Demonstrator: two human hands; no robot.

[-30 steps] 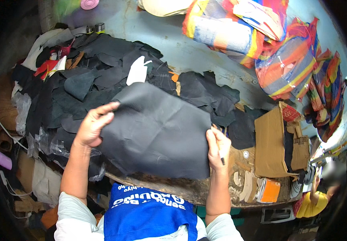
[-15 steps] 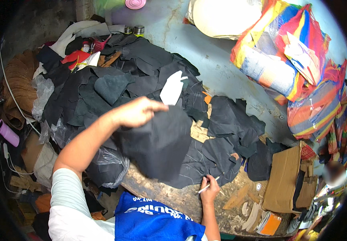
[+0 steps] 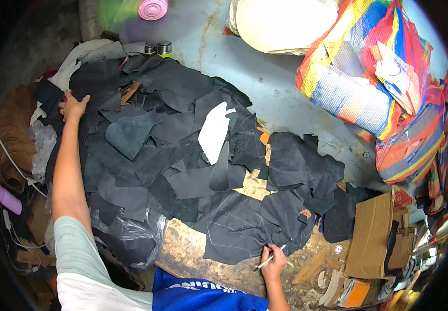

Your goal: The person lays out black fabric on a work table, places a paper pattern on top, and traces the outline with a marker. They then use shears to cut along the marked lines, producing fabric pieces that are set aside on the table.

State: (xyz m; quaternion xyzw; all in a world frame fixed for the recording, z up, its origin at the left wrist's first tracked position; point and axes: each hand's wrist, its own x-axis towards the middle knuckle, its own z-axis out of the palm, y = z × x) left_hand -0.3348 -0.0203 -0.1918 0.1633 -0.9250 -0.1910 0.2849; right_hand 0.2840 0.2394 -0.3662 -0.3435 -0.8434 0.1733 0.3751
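My left hand (image 3: 74,108) reaches to the far left of the pile, fingers spread, at the lower left edge of a black leather piece (image 3: 97,83) lying flat there. My right hand (image 3: 274,263) holds a slim white pen (image 3: 263,263), slanting across the fingers, at the near edge of a black leather sheet (image 3: 237,225). Thin pale outlines run over that sheet. A white pattern piece (image 3: 214,132) lies on the dark scraps in the middle, beside a narrow black strip (image 3: 220,171).
A worn wooden table (image 3: 185,243) shows along the front. To the right stand a cardboard box (image 3: 371,238) and an orange-faced stack (image 3: 355,294). Colourful mesh bags (image 3: 356,98) hang on the wall. A clear plastic bag (image 3: 154,233) sits at the table's left front, a purple bottle (image 3: 7,198) farther left.
My left hand has swung from the middle to the far left. The black leather piece it carried now lies there, over the red and white items. My right hand keeps the pen.
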